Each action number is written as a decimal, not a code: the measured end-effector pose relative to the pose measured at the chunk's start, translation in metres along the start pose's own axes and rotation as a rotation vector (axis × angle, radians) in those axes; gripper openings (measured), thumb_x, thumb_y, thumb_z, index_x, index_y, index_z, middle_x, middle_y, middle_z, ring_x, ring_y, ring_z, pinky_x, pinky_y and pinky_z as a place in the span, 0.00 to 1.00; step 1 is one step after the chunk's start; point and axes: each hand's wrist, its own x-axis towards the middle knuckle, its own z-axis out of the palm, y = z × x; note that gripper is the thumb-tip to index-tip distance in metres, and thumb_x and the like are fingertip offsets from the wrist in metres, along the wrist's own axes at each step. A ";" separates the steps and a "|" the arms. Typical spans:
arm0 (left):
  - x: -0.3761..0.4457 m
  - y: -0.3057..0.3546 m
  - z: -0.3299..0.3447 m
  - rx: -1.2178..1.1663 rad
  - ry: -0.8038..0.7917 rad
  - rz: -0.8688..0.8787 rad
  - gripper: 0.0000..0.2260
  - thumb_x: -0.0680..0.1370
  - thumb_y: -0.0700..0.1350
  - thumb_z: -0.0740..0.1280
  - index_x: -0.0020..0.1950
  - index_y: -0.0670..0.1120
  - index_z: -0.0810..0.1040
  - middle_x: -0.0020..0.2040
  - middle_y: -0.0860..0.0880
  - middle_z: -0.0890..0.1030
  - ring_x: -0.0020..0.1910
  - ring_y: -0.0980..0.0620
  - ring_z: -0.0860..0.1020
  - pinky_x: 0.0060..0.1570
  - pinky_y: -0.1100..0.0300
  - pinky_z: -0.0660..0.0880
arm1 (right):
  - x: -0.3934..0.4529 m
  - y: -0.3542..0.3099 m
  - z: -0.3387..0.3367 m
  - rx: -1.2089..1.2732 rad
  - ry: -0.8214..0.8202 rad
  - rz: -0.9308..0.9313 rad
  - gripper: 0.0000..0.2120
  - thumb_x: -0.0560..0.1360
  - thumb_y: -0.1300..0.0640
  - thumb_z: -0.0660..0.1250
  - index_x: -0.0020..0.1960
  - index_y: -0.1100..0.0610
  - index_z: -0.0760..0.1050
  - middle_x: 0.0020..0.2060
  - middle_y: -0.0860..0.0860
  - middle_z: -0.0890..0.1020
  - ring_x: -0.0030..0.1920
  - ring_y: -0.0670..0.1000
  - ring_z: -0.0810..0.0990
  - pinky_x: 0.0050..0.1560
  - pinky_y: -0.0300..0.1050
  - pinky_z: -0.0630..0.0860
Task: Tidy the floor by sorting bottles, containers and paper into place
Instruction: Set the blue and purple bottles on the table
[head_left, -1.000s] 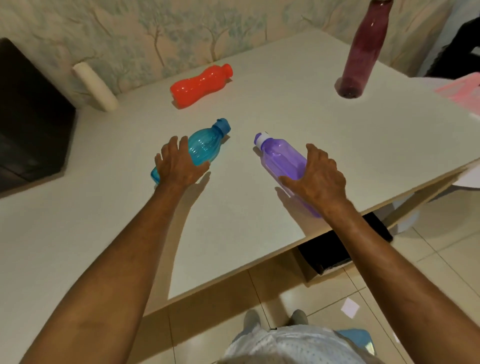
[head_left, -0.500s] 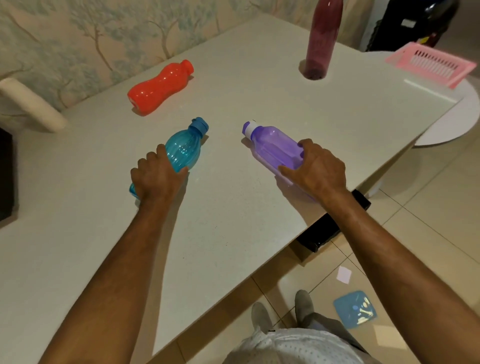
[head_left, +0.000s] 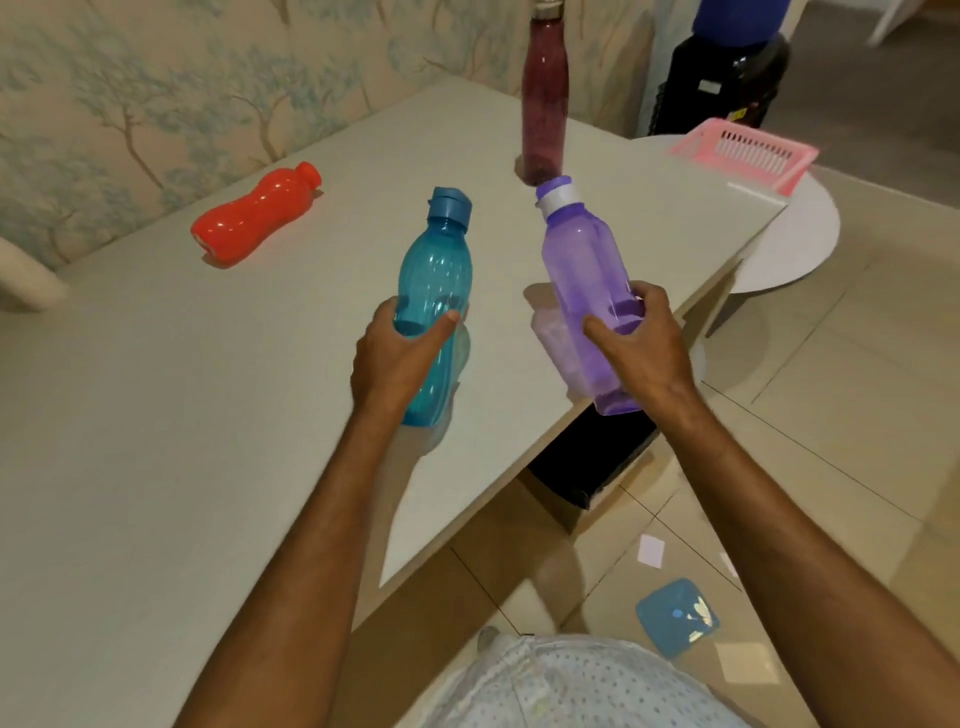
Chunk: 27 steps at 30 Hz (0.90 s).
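Observation:
My left hand (head_left: 397, 358) grips a clear blue bottle (head_left: 435, 270) by its lower half and holds it raised above the white table (head_left: 182, 415), cap pointing away. My right hand (head_left: 644, 348) grips a purple bottle (head_left: 582, 260) with a white cap, also lifted and tilted, near the table's right edge. An orange bottle (head_left: 257, 215) lies on its side at the back of the table. A tall dark red bottle (head_left: 543, 98) stands upright at the far side. On the floor lie a blue container lid (head_left: 675, 616) and slips of paper (head_left: 651, 550).
A pink basket (head_left: 743, 156) sits on a round white table (head_left: 795, 244) to the right. A black object (head_left: 592, 462) sits under the table's edge. A dark water dispenser (head_left: 722, 78) stands at the back right. A white roll (head_left: 26, 280) rests against the wallpapered wall.
Both bottles were lying on the table under my hands; now both hands have closed around them and lifted them off the surface, caps tipped upward.

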 end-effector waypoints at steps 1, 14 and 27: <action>-0.008 0.011 0.013 -0.038 -0.022 0.015 0.38 0.69 0.73 0.69 0.73 0.55 0.70 0.55 0.59 0.75 0.52 0.55 0.77 0.48 0.59 0.74 | -0.001 0.008 -0.014 0.048 0.021 0.025 0.36 0.72 0.42 0.77 0.74 0.49 0.66 0.61 0.44 0.76 0.50 0.41 0.78 0.37 0.29 0.74; -0.135 0.073 0.205 -0.244 -0.421 0.056 0.27 0.68 0.69 0.74 0.63 0.60 0.78 0.53 0.60 0.84 0.50 0.64 0.83 0.50 0.57 0.83 | -0.034 0.156 -0.144 0.284 0.189 0.326 0.31 0.72 0.47 0.74 0.71 0.48 0.66 0.59 0.45 0.76 0.54 0.46 0.81 0.42 0.38 0.82; -0.147 -0.063 0.346 -0.249 -0.498 -0.516 0.21 0.70 0.59 0.76 0.60 0.56 0.76 0.51 0.54 0.84 0.46 0.56 0.85 0.35 0.63 0.79 | -0.037 0.322 -0.085 0.292 -0.001 0.677 0.35 0.72 0.49 0.75 0.74 0.50 0.64 0.60 0.49 0.76 0.56 0.49 0.80 0.48 0.44 0.82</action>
